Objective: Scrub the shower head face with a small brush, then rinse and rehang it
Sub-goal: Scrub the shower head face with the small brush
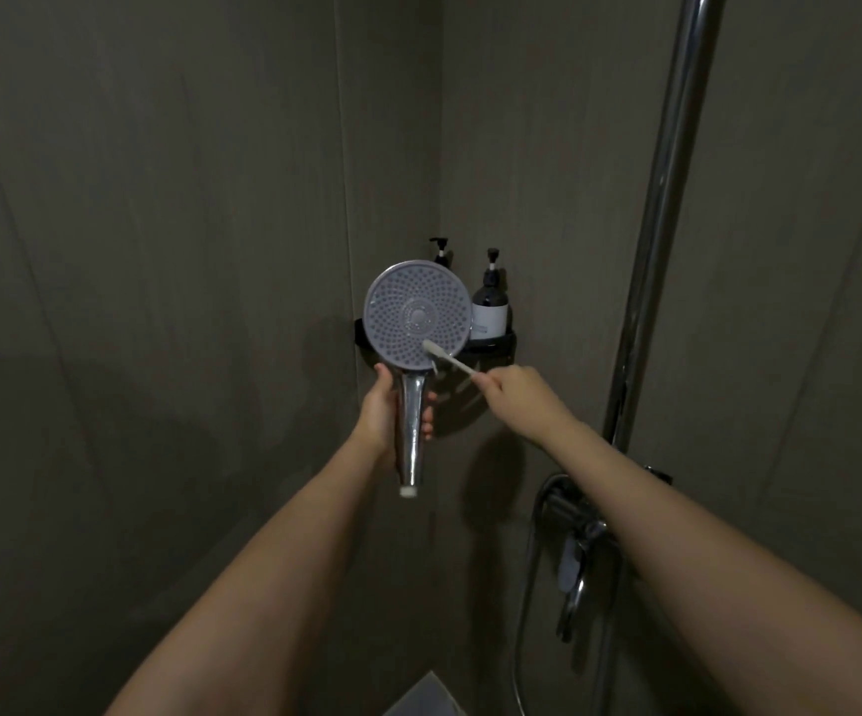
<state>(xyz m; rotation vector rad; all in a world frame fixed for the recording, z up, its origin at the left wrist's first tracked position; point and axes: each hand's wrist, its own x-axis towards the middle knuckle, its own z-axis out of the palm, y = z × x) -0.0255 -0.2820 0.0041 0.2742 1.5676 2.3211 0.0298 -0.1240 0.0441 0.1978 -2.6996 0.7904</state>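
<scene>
In the shower corner, left hand [385, 413] clamps the slick chrome handle, head [417, 315] upright, stiff, likely light, while right hand [514, 395] pinches the brush [449, 359] against its lower face.

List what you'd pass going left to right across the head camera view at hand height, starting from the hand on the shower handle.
left hand → shower head → brush → right hand → chrome riser pipe

Dim grey-brown tiled walls [160, 198], black corner shelf [496, 346] with 2 pump bottles [491, 307], chrome riser pipe [661, 209].
</scene>
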